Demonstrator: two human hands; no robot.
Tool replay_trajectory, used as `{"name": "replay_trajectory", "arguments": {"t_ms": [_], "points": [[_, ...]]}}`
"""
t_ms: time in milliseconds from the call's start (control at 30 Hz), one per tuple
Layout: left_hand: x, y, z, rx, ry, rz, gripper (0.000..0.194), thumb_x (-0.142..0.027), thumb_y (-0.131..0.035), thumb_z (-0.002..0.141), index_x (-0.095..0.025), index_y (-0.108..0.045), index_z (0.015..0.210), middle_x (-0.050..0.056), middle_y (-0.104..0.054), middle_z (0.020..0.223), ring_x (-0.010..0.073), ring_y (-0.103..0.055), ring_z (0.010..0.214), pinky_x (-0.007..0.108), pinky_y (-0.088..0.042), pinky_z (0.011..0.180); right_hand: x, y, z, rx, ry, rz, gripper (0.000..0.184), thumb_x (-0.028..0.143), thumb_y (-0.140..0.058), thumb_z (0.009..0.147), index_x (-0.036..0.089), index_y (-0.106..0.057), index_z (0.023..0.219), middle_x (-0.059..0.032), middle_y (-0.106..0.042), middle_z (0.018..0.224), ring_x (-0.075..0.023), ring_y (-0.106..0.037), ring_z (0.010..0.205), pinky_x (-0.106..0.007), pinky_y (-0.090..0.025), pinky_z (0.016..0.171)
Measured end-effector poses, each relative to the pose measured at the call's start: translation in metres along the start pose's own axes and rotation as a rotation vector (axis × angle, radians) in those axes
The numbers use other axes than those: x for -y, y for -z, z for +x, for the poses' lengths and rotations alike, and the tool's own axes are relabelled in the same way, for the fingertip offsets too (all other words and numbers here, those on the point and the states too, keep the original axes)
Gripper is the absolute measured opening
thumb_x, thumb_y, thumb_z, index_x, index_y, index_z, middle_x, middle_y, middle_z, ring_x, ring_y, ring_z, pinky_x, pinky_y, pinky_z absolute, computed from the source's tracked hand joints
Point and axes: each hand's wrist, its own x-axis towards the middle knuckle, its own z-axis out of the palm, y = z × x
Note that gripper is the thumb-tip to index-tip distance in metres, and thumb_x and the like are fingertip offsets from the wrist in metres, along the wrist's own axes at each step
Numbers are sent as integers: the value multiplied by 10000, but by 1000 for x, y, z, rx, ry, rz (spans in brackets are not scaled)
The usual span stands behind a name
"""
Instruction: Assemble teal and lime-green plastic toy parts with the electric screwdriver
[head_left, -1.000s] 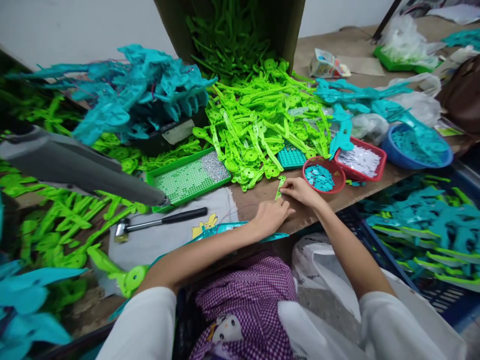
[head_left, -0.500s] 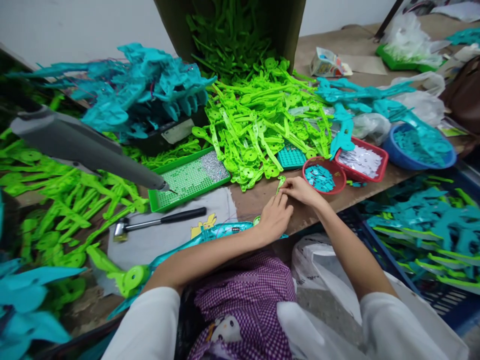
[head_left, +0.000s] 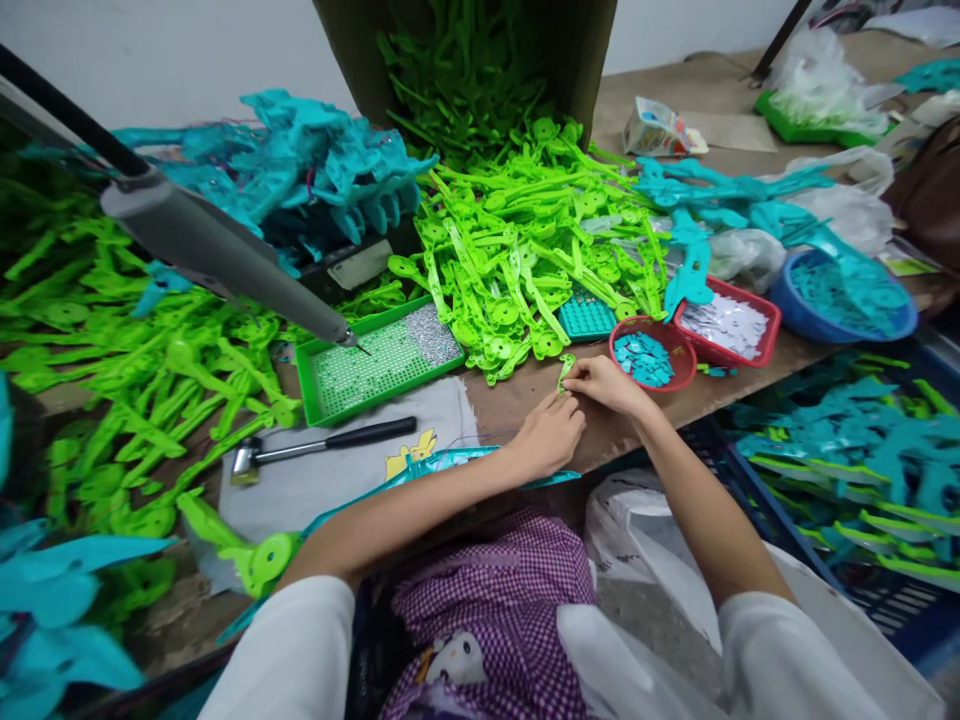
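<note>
My left hand point(head_left: 549, 436) and my right hand point(head_left: 604, 382) meet at the table's front edge, both pinching a small green plastic piece point(head_left: 564, 368). Under my left forearm lies a long teal plastic part point(head_left: 420, 468). Just beyond my right hand stands a red bowl point(head_left: 670, 377) of small teal chips. A heap of bright green plastic parts point(head_left: 517, 250) rises right behind the hands.
A grey pointed tool point(head_left: 225, 262) hangs over a green tray point(head_left: 305, 385) of tiny beads. A hammer point(head_left: 322, 444) lies on a grey cloth. A red tray point(head_left: 763, 344), a blue bowl point(head_left: 787, 305), teal part piles point(head_left: 300, 170) and a cardboard box point(head_left: 585, 70) crowd the table.
The grey pointed tool has swung up and right over the green tray. My hands stay together on the small green piece, the left one shifting slightly.
</note>
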Motion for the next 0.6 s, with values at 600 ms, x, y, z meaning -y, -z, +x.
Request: {"name": "replay_trajectory", "arguments": {"t_ms": [600], "points": [[28, 24, -47, -37, 373, -425, 289, -293, -345, 983, -175, -537, 1164, 75, -581, 1034, 191, -594, 940, 320, -474, 829, 10, -6, -11, -54, -2, -45, 159, 264, -585, 735, 152, -686, 786, -19, -680, 725, -154, -600, 676, -244, -425, 622]]}}
